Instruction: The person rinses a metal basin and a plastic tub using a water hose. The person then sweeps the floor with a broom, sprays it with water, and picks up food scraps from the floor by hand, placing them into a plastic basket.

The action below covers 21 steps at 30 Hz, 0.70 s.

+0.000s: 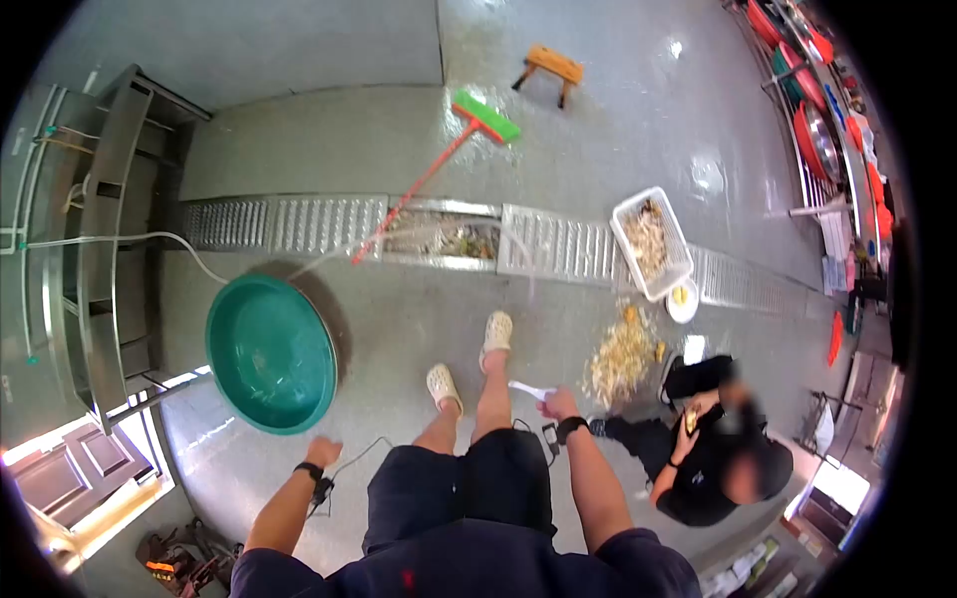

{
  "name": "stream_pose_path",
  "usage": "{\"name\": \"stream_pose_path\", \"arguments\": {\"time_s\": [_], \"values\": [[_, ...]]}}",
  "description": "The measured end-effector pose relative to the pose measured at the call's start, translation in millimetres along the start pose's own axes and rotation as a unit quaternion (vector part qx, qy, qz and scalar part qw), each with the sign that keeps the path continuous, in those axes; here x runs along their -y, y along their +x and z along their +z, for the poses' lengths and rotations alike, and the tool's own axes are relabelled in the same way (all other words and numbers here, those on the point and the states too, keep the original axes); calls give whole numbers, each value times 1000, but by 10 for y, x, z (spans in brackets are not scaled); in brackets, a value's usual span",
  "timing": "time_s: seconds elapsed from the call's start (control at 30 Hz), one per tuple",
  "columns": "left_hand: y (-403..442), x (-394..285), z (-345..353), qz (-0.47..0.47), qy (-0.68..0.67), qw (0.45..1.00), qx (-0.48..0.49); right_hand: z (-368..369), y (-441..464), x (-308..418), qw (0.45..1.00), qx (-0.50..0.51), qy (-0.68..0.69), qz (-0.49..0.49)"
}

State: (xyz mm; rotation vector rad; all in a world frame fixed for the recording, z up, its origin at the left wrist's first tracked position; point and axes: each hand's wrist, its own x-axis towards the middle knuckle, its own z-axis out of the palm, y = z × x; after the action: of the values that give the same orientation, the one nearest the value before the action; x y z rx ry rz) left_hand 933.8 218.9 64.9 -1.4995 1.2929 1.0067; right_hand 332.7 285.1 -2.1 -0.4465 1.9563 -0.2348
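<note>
While the right hand [558, 404] grips a slim white implement [530, 390] beside the right leg [493, 404], I'd aim its tip clear; whether the left hand [322, 451], near the green tub [264, 349], is closed I can't tell.

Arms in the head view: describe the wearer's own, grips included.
Both wear short, dark navy sleeves. A black band circles each wrist, with a small dark object and thin cable beside it; markings can't be made out. Left grip and right grip are ungloved.

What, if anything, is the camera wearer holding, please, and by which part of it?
The right hand holds a slim white object by one end; exactly what it is cannot be told. The left hand shows nothing held.
</note>
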Motion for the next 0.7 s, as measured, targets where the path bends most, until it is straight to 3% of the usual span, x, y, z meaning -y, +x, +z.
{"name": "stream_pose_path", "arguments": {"time_s": [0.03, 0.13, 0.23, 0.33, 0.43, 0.47, 0.5, 0.53, 0.57, 0.6, 0.63, 0.67, 0.7], "values": [[1, -196, -38, 28, -56, 996, -63, -12, -90, 112, 993, -2, 87, 75], [-81, -730, -381, 112, -127, 962, -213, 86, -197, -40, 997, 43, -66, 11], [-590, -1321, -1119, 162, -184, 946, -211, 209, -184, 51, 948, 126, -265, -125], [-588, -1508, -1435, 238, -384, 881, -140, 243, -363, 497, 987, 123, 77, -65], [282, -1200, -701, 125, -228, 944, -203, 262, -78, 412, 989, 95, 115, 8], [39, -1282, -715, 117, 34, 990, -75, 289, 45, 161, 990, 81, -55, -98], [-26, -1357, -757, 106, 157, 982, -1, 291, 250, -210, 952, 63, -223, -200], [-90, -1432, -796, 113, 274, 952, 74, 187, 360, -268, 872, 39, -386, -298], [106, -1518, -808, 129, 135, 982, -6, 102, 444, -328, 954, 26, -209, -212], [300, -1565, -829, 141, -3, 987, -80, -2, 277, -193, 993, 13, -17, -113], [409, -1611, -890, 149, -136, 968, -149, -100, 68, -56, 984, -1, 178, -5], [134, -1966, -1167, 195, 158, 963, -99, -211, -48, -35, 980, -72, -170, -78], [232, -2041, -1194, 218, 132, 960, -117, -215, -66, -238, 969, -72, -195, -136]]}}
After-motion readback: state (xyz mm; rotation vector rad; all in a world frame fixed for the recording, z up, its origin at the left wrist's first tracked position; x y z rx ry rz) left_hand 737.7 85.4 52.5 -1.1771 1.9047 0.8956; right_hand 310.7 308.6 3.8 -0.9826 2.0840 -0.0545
